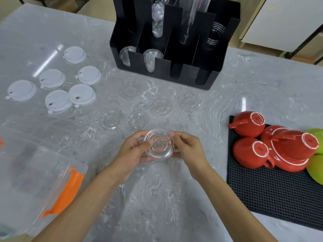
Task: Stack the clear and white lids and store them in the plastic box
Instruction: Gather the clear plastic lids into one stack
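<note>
At the far left a clear plastic box (35,165) with an orange latch (67,191) is cut off by the frame edge, and its walls are so transparent that its outline is hard to trace. Beyond it, six round white plastic lids (52,79) lie spread on the grey marbled countertop (157,198), two of them overlapping at their edges. Further right, five flat clear plastic lids (160,106) rest loose on the counter (they nearly vanish against the marble, so the count is unsure).

In the middle foreground the left hand (132,151) and the right hand (187,147) together grip a small stack of clear round lids (158,145), held above the counter near its front. Fingers and thumbs of both hands curl round opposite rims; parts of the rim are hidden behind the fingertips, and how many lids are in the stack cannot be told. The stack's flat face tilts up toward the camera, its far edge higher than its near edge.

Behind stands a black compartmented organiser (174,67) holding clear cups and lids, its top cropped. At the right a black ribbed rubber mat (262,198) carries upturned red ceramic cups (251,152) and green bowls (316,170), the bowls cut off by the frame.
</note>
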